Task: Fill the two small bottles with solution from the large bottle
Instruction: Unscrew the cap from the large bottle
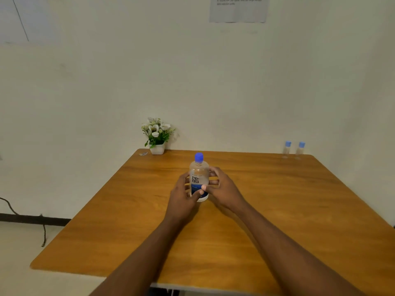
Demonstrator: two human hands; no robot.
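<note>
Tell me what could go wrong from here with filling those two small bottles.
The small bottles stand at the far right edge of the table, far from the large bottle that the left hand and right hand hold; reaching over could knock them off. They look narrow, so pouring may spill solution.

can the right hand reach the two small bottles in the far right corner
Probably yes: only bare table lies between the right hand and the two small bottles. It would first have to let go of the large bottle it grips, then stretch forward.
</note>
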